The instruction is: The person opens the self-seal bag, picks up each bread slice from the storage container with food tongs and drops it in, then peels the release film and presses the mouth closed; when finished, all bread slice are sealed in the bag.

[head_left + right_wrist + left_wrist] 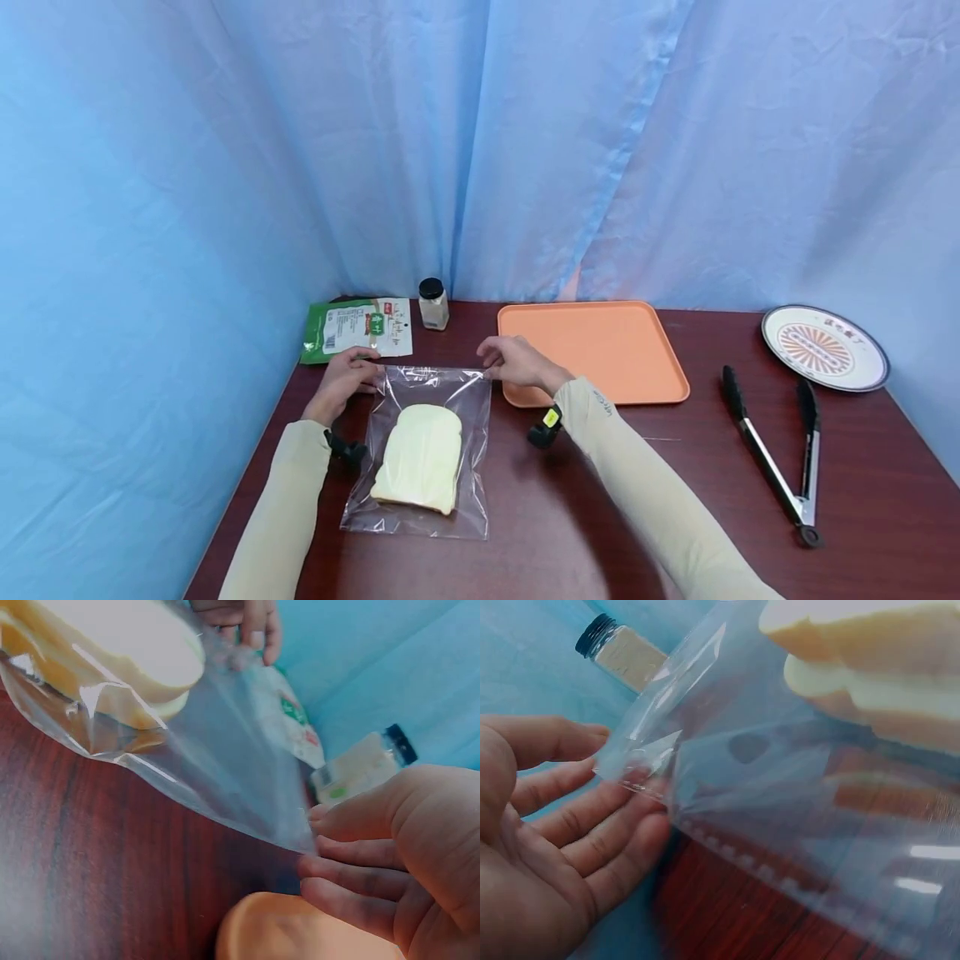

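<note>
A clear plastic bag with slices of bread inside lies on the dark red table, its top edge toward the curtain. My left hand pinches the top left corner of the bag between thumb and fingers. At the top right corner, my right hand pinches the film with its thumb and fingertips. In the right wrist view the film stretches between both hands. The left wrist view shows at least two bread slices stacked through the plastic.
Behind the left hand lies a green and white packet, beside a small black-lidded jar. An orange tray sits behind the right hand. Farther right are spread tongs and a patterned plate. Blue curtains border the table.
</note>
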A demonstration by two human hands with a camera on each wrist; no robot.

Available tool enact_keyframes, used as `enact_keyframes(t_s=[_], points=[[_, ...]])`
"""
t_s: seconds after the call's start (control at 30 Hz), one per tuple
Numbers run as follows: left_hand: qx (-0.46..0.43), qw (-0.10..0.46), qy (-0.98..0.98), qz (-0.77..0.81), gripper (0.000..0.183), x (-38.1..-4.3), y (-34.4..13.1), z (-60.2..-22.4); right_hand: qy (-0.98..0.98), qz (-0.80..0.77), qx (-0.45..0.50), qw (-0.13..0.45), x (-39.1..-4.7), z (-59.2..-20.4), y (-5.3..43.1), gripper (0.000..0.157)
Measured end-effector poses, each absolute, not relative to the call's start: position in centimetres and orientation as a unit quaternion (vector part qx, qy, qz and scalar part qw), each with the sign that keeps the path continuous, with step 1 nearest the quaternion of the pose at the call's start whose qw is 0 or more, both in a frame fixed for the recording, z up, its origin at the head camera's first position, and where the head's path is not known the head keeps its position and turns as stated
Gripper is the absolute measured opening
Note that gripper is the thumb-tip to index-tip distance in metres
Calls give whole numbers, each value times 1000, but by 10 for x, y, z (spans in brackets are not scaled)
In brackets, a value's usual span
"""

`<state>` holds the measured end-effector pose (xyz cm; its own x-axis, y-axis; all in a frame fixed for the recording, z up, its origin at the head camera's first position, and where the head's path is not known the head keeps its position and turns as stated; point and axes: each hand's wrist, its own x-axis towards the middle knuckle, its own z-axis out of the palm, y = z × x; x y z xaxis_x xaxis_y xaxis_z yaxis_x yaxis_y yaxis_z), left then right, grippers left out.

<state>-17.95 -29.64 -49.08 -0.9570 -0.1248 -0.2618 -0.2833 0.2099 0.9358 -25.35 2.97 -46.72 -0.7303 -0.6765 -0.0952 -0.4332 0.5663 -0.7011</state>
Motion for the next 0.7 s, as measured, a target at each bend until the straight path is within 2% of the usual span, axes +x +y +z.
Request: enact_keyframes(t_s=[0.13,0.23,0.53,0.7], points=[[-130,83,806,572,39,-182,-297,-486,871,-340,-326,143,-253,-457,50,34],[-127,72,837,528,41,-181,-298,-476,878,-330,-330,109,-249,-449,74,35],[-31,-34,942,333,53,-152,-297,-422,923,-285,-250,57,-215,-423,173,47],[38,-96,971,215,61,-124,-283,-412,946,-240,-215,-31,-187,-422,215,55]])
